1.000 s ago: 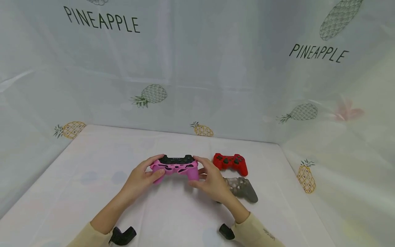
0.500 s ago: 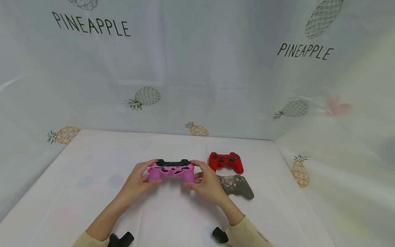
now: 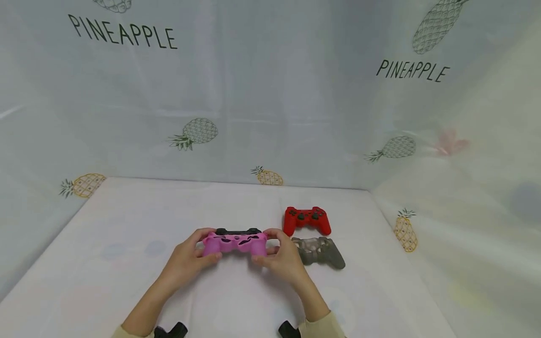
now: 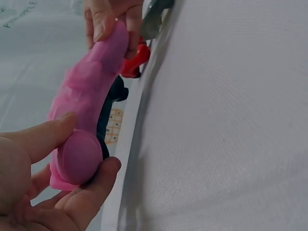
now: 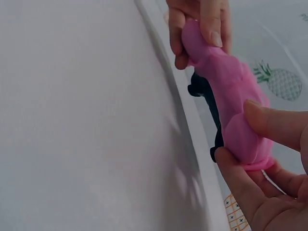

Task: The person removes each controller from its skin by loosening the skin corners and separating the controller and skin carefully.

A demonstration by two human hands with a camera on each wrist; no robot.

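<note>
Between both hands, above the white tabletop, is a game controller with a pink-and-black cover [image 3: 236, 242] and a black top edge. My left hand [image 3: 188, 257] grips its left handle, thumb on the pink surface and fingers curled round the far side. On the other end my right hand [image 3: 285, 258] grips the right handle in the same way. The left wrist view shows the pink controller [image 4: 84, 103] tilted, its dark side turned away. In the right wrist view the controller [image 5: 236, 106] has a thumb pressed on its handle.
A red controller [image 3: 307, 220] lies to the right at the back. Nearer, a grey-brown patterned controller [image 3: 320, 252] lies partly behind my right hand. The white tabletop [image 3: 139, 225] meets a pineapple-printed curtain [image 3: 270, 94] at the back and sides.
The pink controller has tipped so its black face shows less and its pink side more. Both hands have shifted slightly lower in the head view, still holding it; the head view itself has shifted.
</note>
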